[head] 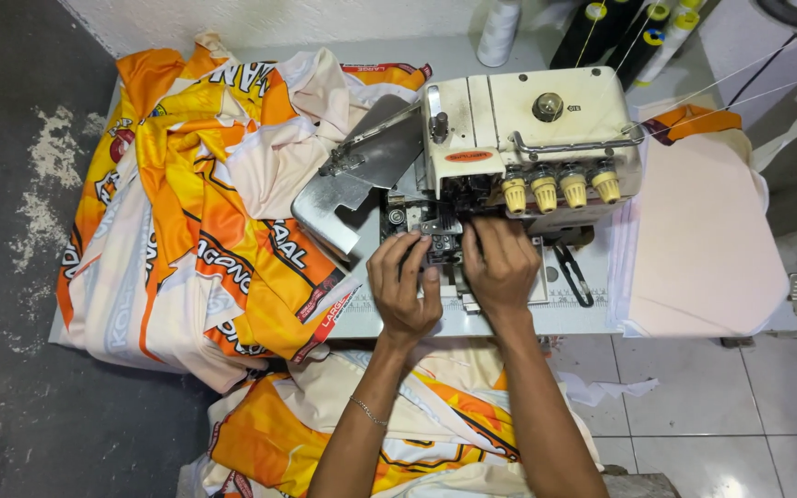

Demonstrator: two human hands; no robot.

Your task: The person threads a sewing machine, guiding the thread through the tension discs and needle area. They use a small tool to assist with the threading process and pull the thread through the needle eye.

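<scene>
Grip state: left hand (405, 286) and right hand (500, 267), at frame centre, pinch with curled fingers at the presser-foot area of the overlock machine (528, 138); what they pinch cannot be told. Orange-and-cream fabric (196, 221) lies heaped at left on the surface (389, 318), within reach

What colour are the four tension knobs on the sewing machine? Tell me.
Pale yellow, seen in the head view: the tension knobs line the sewing machine front.

Bare forearms, thin (perhaps silver) bracelet (368, 411)
</scene>
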